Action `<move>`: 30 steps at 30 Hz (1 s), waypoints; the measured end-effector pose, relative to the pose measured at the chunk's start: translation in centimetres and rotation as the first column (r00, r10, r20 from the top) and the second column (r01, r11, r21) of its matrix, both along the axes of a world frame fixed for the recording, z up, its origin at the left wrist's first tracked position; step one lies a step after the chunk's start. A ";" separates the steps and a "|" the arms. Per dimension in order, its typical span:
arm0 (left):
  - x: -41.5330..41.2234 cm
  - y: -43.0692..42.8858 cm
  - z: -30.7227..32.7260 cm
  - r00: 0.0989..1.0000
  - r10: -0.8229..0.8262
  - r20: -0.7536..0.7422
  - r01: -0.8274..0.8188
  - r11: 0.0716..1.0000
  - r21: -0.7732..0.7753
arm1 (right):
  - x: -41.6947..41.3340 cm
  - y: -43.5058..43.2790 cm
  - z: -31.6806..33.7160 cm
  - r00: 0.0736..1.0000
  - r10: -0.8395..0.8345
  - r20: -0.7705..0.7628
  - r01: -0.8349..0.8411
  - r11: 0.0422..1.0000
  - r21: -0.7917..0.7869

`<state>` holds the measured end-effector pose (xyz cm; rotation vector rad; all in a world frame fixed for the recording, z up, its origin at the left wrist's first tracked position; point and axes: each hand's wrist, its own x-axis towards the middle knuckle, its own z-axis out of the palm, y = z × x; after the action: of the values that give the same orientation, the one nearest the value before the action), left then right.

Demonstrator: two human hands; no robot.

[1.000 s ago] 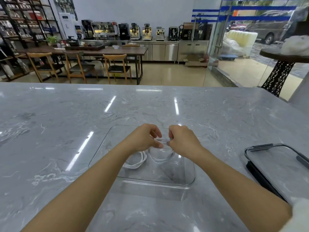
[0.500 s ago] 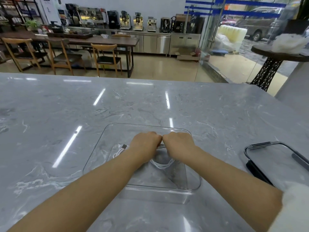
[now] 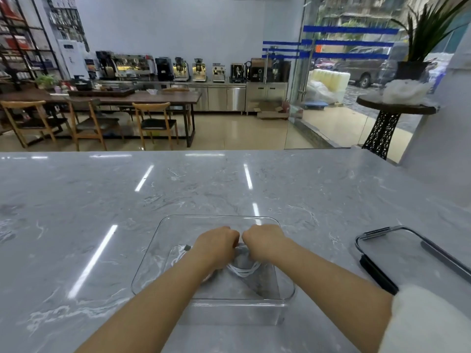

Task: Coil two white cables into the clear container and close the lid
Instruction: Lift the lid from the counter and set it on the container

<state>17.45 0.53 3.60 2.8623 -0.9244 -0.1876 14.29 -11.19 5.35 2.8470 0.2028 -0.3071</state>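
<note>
The clear rectangular plastic container [image 3: 163, 235] stands open near the near edge of the grey marble counter [image 3: 229, 189], about midway along it. Both hands are down inside it, knuckles almost touching. The left hand [image 3: 218, 247] and the right hand [image 3: 263, 242] each have their fingers curled under, and a bundle of white cable loops [image 3: 243, 271] sags out from between them onto the container floor. Both hands seem to grip that bundle, though the fingertips are hidden. A white strand with a grey plug [image 3: 181, 252] lies inside by the container's left wall. Whether it is the other cable or this one's loose end cannot be told.

The step in hand appears to be settling the coil. To do it well, press the loops flat against the floor before the fingers let go, since springy cable tends to open out and climb the walls. Release one hand at a time, with the other pinning the coil. Tuck the plug end inside the rim, or it will likely foul the seal. The clear flat lid with a dark rim [image 3: 405, 253] lies by the counter's right edge, well apart from the container, so the right hand is the natural one to fetch it.
</note>
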 end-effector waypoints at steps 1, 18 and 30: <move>-0.2 0.2 0.5 1.000 0.000 -0.012 0.000 1.000 0.003 | -0.2 -0.1 0.5 0.999 0.018 0.031 -0.018 1.000 0.000; -8.2 -13.6 5.9 0.968 -0.088 0.235 0.174 0.911 -0.375 | -14.0 -18.5 4.6 0.817 -0.353 0.456 0.228 0.924 0.306; -14.1 -24.7 -2.6 0.993 -0.104 0.051 0.115 0.908 -0.403 | -26.2 -32.5 -2.3 0.628 -0.749 0.211 0.637 0.650 0.414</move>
<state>3.38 -24.16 1.00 2.4391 -0.9959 0.0342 -11.89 -43.68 3.10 3.0698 -1.0756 0.1483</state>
